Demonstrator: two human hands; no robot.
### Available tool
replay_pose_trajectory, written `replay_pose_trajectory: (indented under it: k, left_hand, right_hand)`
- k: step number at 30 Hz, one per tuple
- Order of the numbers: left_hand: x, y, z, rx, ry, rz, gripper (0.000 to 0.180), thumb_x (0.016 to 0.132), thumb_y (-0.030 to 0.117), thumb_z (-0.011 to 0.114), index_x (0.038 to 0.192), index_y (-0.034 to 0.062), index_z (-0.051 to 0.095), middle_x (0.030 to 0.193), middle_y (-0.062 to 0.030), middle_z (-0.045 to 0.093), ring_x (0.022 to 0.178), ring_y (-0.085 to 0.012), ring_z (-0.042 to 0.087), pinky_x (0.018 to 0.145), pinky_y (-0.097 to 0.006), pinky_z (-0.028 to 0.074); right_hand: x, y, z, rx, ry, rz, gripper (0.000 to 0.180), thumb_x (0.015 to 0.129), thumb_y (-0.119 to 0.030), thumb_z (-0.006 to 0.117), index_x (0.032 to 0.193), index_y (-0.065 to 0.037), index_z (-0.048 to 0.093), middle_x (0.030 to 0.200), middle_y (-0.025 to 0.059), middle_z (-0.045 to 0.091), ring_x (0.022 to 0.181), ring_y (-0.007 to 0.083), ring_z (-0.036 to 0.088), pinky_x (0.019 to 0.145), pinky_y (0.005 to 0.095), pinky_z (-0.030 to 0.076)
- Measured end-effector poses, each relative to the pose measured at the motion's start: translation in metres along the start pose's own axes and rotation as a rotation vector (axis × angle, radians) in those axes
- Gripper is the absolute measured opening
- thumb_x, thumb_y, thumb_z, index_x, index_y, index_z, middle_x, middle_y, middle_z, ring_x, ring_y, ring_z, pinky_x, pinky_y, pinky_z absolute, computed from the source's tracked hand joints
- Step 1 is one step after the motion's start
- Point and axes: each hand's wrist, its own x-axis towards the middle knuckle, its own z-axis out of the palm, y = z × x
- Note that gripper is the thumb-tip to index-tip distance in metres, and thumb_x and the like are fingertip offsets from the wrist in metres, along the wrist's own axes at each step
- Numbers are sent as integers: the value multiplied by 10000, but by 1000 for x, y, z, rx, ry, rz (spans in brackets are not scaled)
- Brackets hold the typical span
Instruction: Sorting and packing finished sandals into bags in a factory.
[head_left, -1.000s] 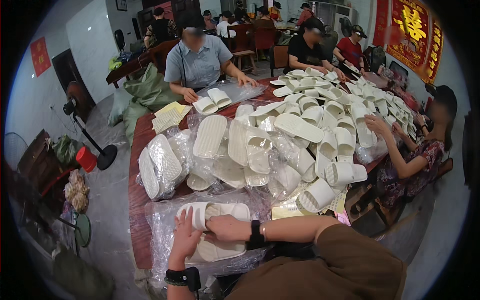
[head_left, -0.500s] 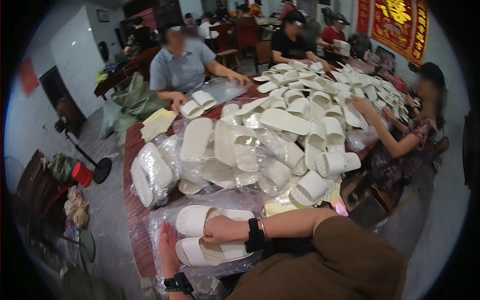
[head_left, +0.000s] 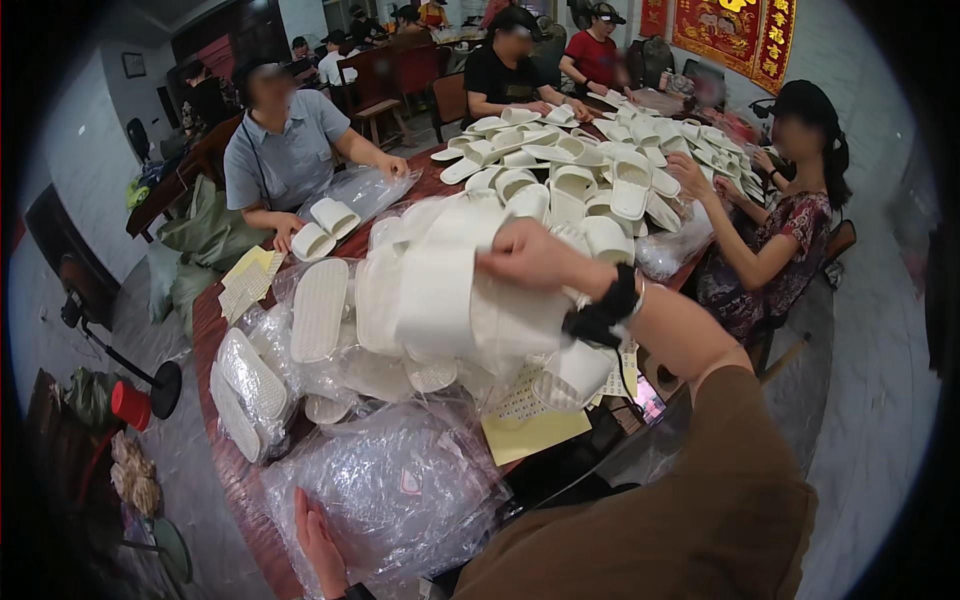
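Head view, right hand (head_left: 530, 255) fingers pinching bagged white slippers (head_left: 440, 300), left hand (head_left: 320, 545) fingers spread on clear bags (head_left: 400, 490)

A long reddish-brown table (head_left: 212, 330) runs from six o'clock up toward one o'clock. White slippers (head_left: 590, 175) lie heaped along it, with bagged slippers (head_left: 250, 385) at eight o'clock. Clear plastic bags (head_left: 390, 490) lie at six o'clock, a yellow sheet (head_left: 535, 432) just beside them.
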Motion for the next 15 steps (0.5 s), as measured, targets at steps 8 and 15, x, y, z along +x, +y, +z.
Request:
replay_pose_trajectory:
  k: [8,15]
  left_hand:
    - [5,-23,-24,120,74,-22,466,970,93,431,1416,-44,431,1301,11,561,634,-8,295,615,-128,308]
    - [2,0,-10,171,12,-105,452,981,53,348,1416,-58,406,1554,-106,303,1404,-194,323,1155,-318,278]
  right_hand:
    - [92,152,-144,-490,411,369,363,857,-364,660,734,-27,714,539,42,594,488,151,576,515,316,461]
    - [99,249,-188,-845,157,615,536,837,-489,594,1010,6,709,1049,242,678,1008,394,643,901,445,489]
